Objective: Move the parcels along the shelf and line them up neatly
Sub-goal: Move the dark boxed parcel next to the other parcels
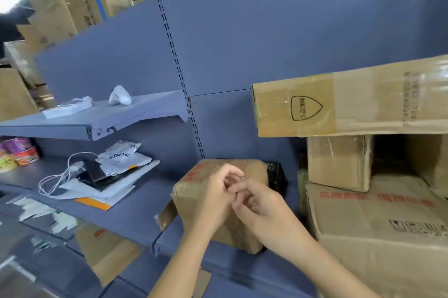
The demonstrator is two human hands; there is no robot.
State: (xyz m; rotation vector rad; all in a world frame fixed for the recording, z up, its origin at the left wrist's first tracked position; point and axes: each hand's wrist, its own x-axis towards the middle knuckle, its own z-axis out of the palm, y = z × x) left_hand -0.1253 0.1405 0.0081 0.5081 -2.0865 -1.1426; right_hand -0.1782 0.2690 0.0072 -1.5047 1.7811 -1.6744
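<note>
A brown taped parcel (191,191) with red print stands on the blue shelf (135,215), a loose flap hanging at its lower left. My left hand (213,198) and my right hand (261,205) meet in front of its top edge, with their curled fingertips touching each other. Neither hand grips the parcel. Behind it sits a small black box (276,174). To the right is a large carton (375,225), with a smaller carton (339,162) on it and a long carton (351,103) lying across the top.
Papers, mail bags and a white cable (101,176) lie on the shelf to the left. Snack packets (17,152) are at the far left. An upper shelf (97,115) carries a white device (120,95). More cartons stand beyond the back panel.
</note>
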